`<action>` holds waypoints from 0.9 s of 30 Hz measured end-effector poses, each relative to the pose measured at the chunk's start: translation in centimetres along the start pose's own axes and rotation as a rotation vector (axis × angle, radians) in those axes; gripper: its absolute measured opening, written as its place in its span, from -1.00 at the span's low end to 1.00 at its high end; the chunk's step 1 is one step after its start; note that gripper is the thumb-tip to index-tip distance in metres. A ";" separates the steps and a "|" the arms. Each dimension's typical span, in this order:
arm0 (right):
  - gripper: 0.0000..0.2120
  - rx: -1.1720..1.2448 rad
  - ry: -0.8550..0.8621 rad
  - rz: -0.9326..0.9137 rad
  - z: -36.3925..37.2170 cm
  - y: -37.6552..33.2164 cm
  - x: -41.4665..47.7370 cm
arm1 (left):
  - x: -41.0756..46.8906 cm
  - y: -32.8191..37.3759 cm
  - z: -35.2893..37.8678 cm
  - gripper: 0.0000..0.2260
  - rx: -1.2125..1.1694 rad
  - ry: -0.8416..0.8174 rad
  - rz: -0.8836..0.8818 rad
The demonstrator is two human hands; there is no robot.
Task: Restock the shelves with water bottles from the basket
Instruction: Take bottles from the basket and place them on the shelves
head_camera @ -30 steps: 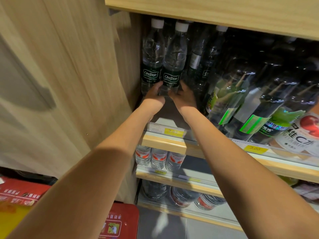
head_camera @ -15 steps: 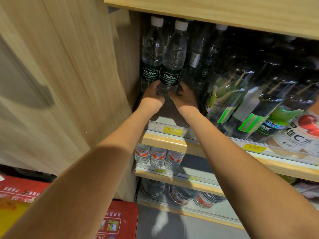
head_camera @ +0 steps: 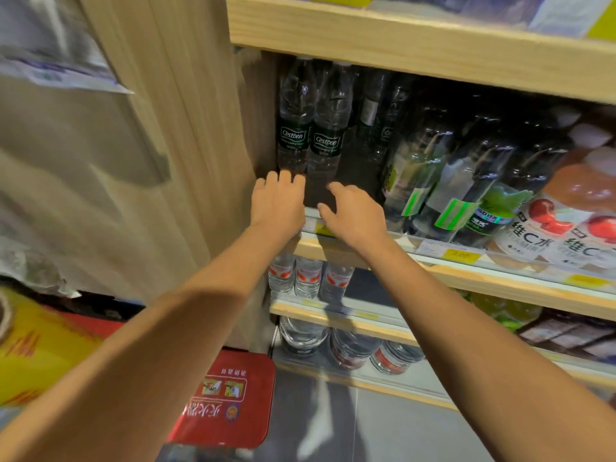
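Head view, read from 9 o'clock across to 3 o'clock. At 9 o'clock stands the side panel (head_camera: 186, 135), flat pale wood-grain board that closes the left end of the shelf (head_camera: 483, 281) and gives the first bottle a wall to stand against. At 6 o'clock lies a red box (head_camera: 226, 401) with rounded corners and printed characters.

The left grip (head_camera: 278, 203) is released, fingers straight, with their tips at the foot of the left bottle (head_camera: 295, 128). We cannot tell whether they touch it. This bottle and the right bottle (head_camera: 328, 136) stand upright at 12 o'clock of both grips, side by side and apparently touching, set back from the shelf lip. We judge that they are squared against the panel with their dark labels forward so that the brand can be read.

Both bottles are slim, clear, ribbed plastic, and we expect such thin walls to dent under a hard squeeze. The right grip (head_camera: 355, 215) is likewise released, fingers loosely spread above bare shelf floor, grasping nothing. We judge this placement done and the next bottle not yet fetched.

Toward 3 o'clock lean the dark green-label bottles (head_camera: 473, 181), then the rounder fruit drinks (head_camera: 566, 208). The shelf front is light wood under a clear price strip carrying yellow tags.
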State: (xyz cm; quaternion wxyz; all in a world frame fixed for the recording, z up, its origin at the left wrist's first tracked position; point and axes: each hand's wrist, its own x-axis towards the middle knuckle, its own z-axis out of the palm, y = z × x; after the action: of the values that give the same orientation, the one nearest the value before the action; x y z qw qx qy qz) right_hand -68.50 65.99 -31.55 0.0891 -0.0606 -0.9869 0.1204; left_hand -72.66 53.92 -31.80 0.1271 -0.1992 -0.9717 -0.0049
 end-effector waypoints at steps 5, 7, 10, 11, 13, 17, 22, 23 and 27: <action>-0.59 -0.169 -0.003 -0.078 -1.8 -0.4 -4.2 | -4.0 -0.5 -1.5 -0.65 0.064 0.010 0.091; -0.60 -0.192 -0.007 -0.086 -2.5 -0.6 -6.0 | -5.8 -0.4 -2.4 -0.66 0.070 0.003 0.096; -0.61 -0.205 -0.021 -0.091 -3.3 -0.9 -9.5 | -9.1 -0.1 -3.8 -0.64 0.075 -0.003 0.097; -0.61 -0.209 -0.027 -0.092 -3.7 -1.1 -10.9 | -10.4 0.1 -4.4 -0.62 0.074 -0.008 0.102; -0.61 -0.216 -0.028 -0.096 -4.3 -1.4 -14.2 | -13.3 0.7 -5.4 -0.60 0.073 -0.021 0.111; -0.62 -0.211 -0.009 -0.093 -5.8 -2.0 -21.5 | -20.1 1.8 -7.8 -0.60 0.039 -0.031 0.138; -0.59 -0.224 -0.071 -0.083 -7.0 -3.8 -29.3 | -28.6 1.6 -10.2 -0.57 -0.014 -0.120 0.159; -0.58 -0.219 -0.094 -0.085 -7.0 -4.5 -30.7 | -30.2 1.1 -10.6 -0.58 -0.014 -0.141 0.159; -0.58 -0.191 -0.161 -0.112 -6.9 -8.0 -35.5 | -36.4 -1.7 -12.1 -0.57 -0.005 -0.240 0.154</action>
State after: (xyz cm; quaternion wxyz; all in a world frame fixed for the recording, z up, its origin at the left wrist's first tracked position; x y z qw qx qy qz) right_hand -33.27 54.83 -28.69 0.0102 -0.0036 -0.9996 0.0252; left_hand -38.03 37.60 -29.11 0.0095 -0.2728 -0.9617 0.0262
